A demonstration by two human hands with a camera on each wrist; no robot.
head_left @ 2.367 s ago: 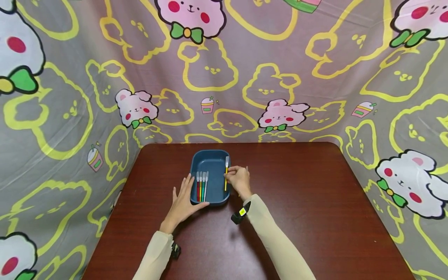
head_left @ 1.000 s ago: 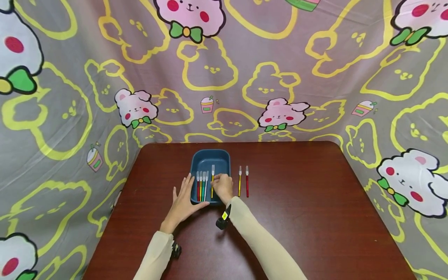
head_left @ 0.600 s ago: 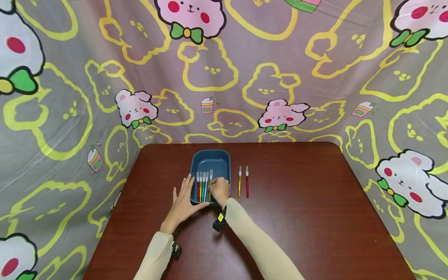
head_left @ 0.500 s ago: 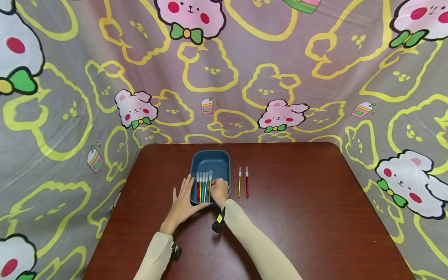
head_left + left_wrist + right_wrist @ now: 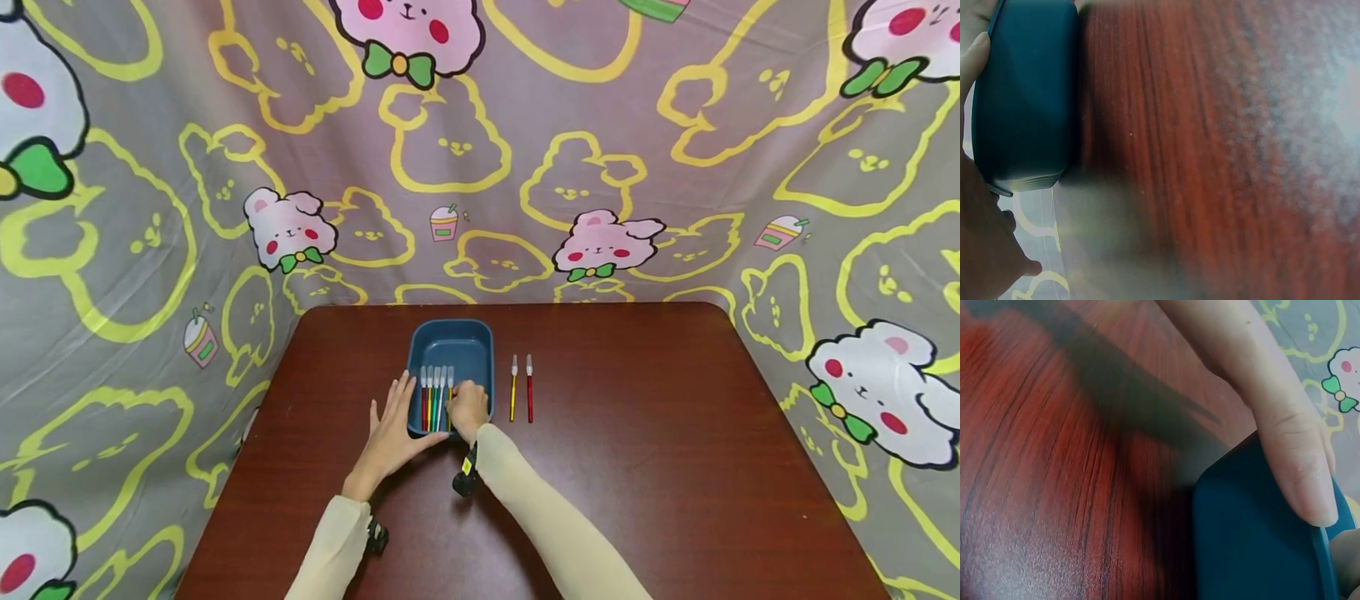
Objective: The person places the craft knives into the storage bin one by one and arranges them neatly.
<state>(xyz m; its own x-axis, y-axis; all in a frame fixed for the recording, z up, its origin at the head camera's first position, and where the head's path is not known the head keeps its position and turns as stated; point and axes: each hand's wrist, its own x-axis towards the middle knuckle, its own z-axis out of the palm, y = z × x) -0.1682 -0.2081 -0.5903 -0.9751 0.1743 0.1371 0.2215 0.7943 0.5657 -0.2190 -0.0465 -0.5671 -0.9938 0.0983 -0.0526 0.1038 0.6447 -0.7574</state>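
Note:
In the head view my right hand reaches into a blue tray and pinches a yellow craft knife with a clear cap. That knife stands parallel to and just right of a row of capped craft knives, where red, yellow, green and white handles show. My left hand rests against the tray's left side, fingers straight and spread. Its thumb lies on the near rim. The right wrist view shows that thumb on the rim of the tray wall; the held knife is hidden there.
On the table right of the tray lie a yellow craft knife and a red craft knife, side by side and apart. The dark wooden table extends widely to the right. A patterned curtain hangs behind it.
My right hand has carried the yellow craft knife leftward from the tray's right edge to the row, lowering it beside the others. My left hand has stayed in place.

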